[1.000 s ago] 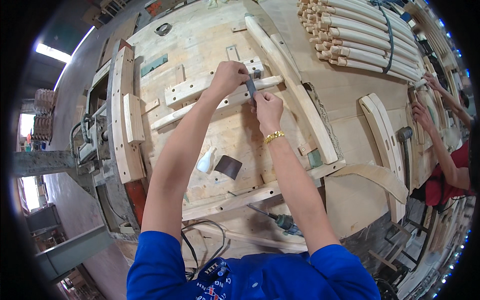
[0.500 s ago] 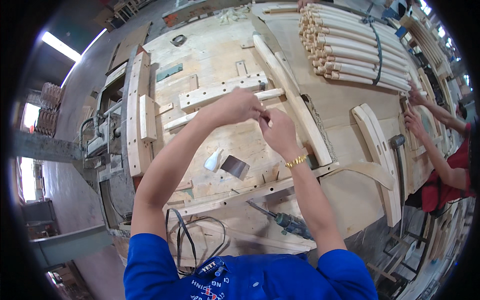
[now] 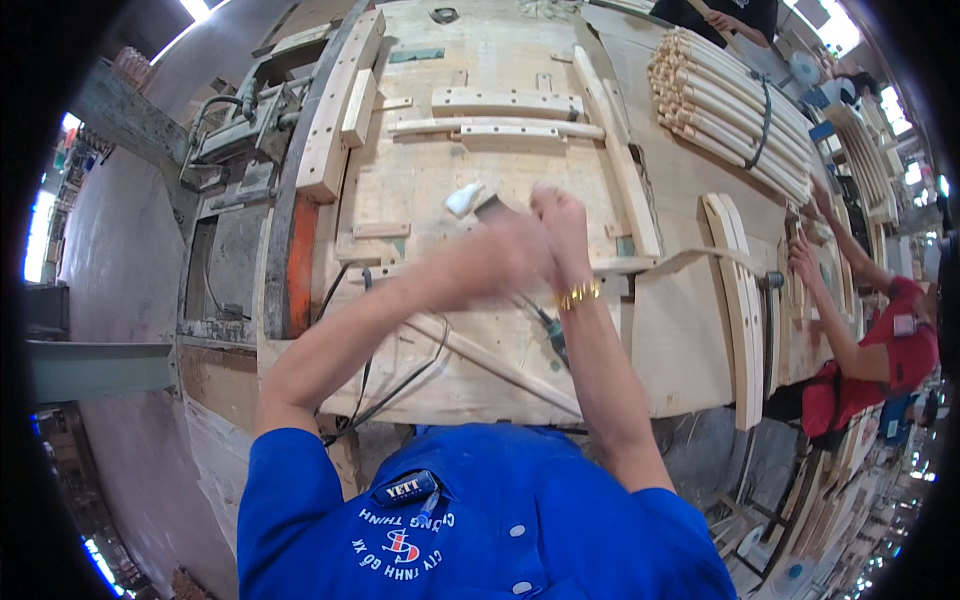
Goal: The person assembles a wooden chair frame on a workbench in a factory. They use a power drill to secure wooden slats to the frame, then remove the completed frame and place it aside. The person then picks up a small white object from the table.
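My left hand is smeared by motion and is close against my right hand, so its fingers cannot be read. My right hand, above a gold bracelet, is raised with its fingers curled closed; what they hold, if anything, is hidden. Just beyond the hands lie a small white bottle and a dark flat piece, partly covered by my left hand. A power drill lies beside my right forearm. Farther off, a slim wooden rail lies across the wooden jig board.
A strapped bundle of wooden spindles is at the far right. Curved wooden pieces and a hammer lie near a co-worker in red. Metal clamping machinery stands on the left. A black cable loops near my body.
Both hands have come back toward my body from over the rail. The view has shifted, so the board sits higher in the picture.
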